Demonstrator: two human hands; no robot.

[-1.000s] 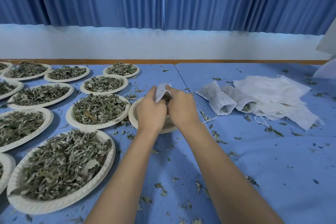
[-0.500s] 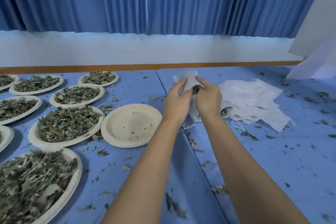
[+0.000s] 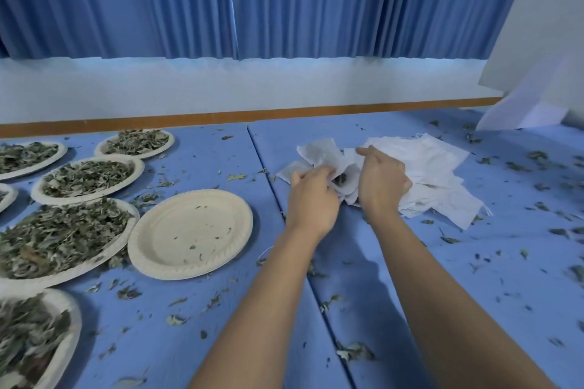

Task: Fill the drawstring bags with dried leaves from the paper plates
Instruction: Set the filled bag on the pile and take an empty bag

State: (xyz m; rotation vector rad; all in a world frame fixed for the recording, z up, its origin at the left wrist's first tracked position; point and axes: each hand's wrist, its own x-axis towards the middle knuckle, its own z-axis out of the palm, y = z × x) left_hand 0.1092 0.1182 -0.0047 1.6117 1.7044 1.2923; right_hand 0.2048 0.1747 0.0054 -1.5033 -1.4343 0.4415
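**One filled bag held at the edge of the pile, both hands on it**

The blue table (image 3: pixel 410 278) took the whole lower half of the frame, under a blue curtain (image 3: pixel 284 3) at the top. Along the left edge stood the plates (image 3: pixel 132 221), set close together in rows, probably so that each heap of dried leaves (image 3: pixel 63 237) was in easy reach. Those in view there were full.

Right of centre lay the pile of bags (image 3: pixel 436 174), white and flat, spread loosely on the table. I judge it was the stock waiting to be filled. Between the full plates and this pile, at lower centre-left, was the empty plate (image 3: pixel 189 230) with only a few bits on it. Most likely its leaves had gone into a bag.

Just above the centre of the frame the two hands met at the left edge of the pile. The left hand (image 3: pixel 311 196) pinched the cloth of one bag (image 3: pixel 322 151) with curled fingers. The right hand (image 3: pixel 382 180) grasped the other side of the same bag, its fingers bent over the cloth. Held from two sides like this, the mouth gaped between the hands, and some dark leaves showed inside. The bag touched the pile, but whether its weight rested there I could not tell.

The step in hand seemed to be closing the bag. The cord was not clear to see.

Small crumbs (image 3: pixel 350 352) of leaf lay all over the table, which suggests the filling spilled easily.
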